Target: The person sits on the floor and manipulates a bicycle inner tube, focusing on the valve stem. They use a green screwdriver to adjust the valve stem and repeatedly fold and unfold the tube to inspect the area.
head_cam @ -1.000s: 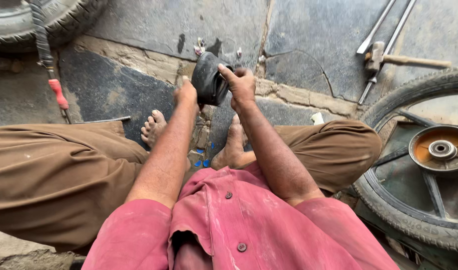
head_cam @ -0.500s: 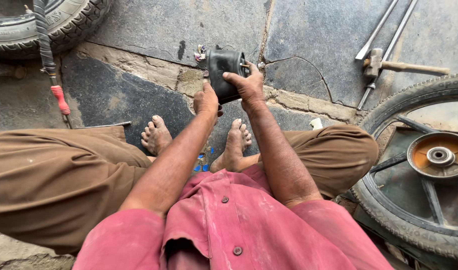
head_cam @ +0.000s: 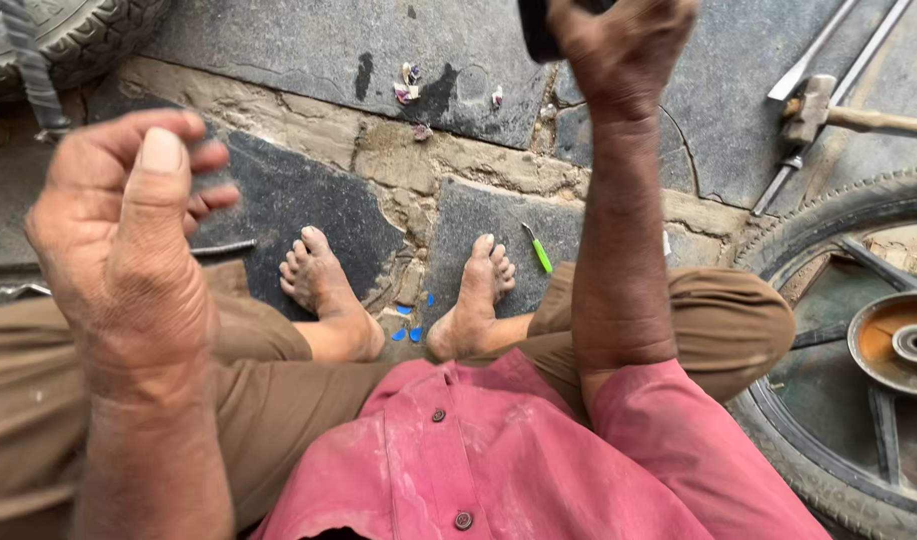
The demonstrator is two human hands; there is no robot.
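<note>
Open stone floor (head_cam: 278,50) lies ahead of the feet (head_cam: 318,275), hemmed by a wheel (head_cam: 858,350) right and a tyre (head_cam: 68,35) left.

even, soft daylight, no harsh shadows or glare, raised left hand (head_cam: 128,240) slightly soft and motion-blurred, stone floor (head_cam: 278,60) sharp, mild wide-angle stretch at edges

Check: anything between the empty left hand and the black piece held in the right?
Nothing visible. The left hand is raised, open and empty; the right hand grips the black piece at the top edge. Only open air above the stone floor lies between.
</note>
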